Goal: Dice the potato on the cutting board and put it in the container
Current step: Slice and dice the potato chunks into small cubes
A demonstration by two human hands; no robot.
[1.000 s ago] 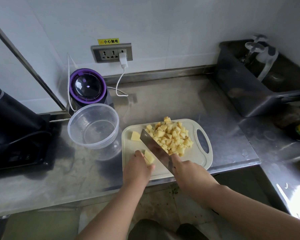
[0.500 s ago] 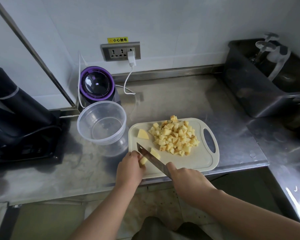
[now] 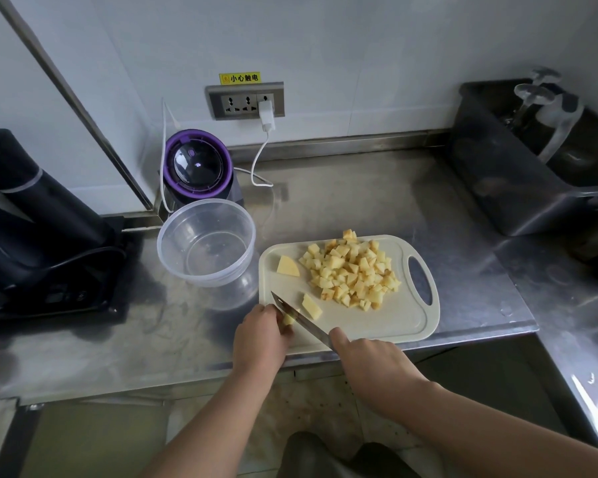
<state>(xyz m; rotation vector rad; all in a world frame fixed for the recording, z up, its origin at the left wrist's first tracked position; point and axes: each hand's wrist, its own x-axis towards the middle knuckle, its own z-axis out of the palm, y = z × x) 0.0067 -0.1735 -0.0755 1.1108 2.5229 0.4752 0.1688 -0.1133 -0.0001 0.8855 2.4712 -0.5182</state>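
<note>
Your right hand (image 3: 370, 363) is closed tight round the knife (image 3: 301, 319) handle, lower centre of frame. The handle is hidden in your fist, and the forefinger lies along the blade's base. The blade runs diagonally up-left across the near-left corner of the cutting board (image 3: 394, 326), with its tip near the board's left edge. Your left hand (image 3: 261, 339) sits just left of the blade, fingers curled down and pinning a small potato piece (image 3: 288, 319) against the board. The knuckles are right at the blade's flat, but contact can't be told. The piece is mostly hidden under the fingers and the steel. A cut potato slab (image 3: 312, 307) lies just right of the blade, apart from your hand. A pale potato wedge (image 3: 288, 266) lies alone in the board's upper-left area. The diced potato pile (image 3: 353, 270) covers the board's centre and upper part and reaches toward the handle slot on the right. The white board lies on the steel counter (image 3: 359, 201) near its front edge. The clear round container (image 3: 206, 243) stands upright just left of the board at centre-left of frame, and whether it touches the board can't be told. Behind it is a purple-lidded blender (image 3: 197, 167) against the wall. A white plug (image 3: 266, 113) is in the wall socket (image 3: 244, 101), and a yellow label (image 3: 239, 78) sits above that. A black appliance (image 3: 32, 219) is at far left and a dark bin (image 3: 497, 188) at upper right.
</note>
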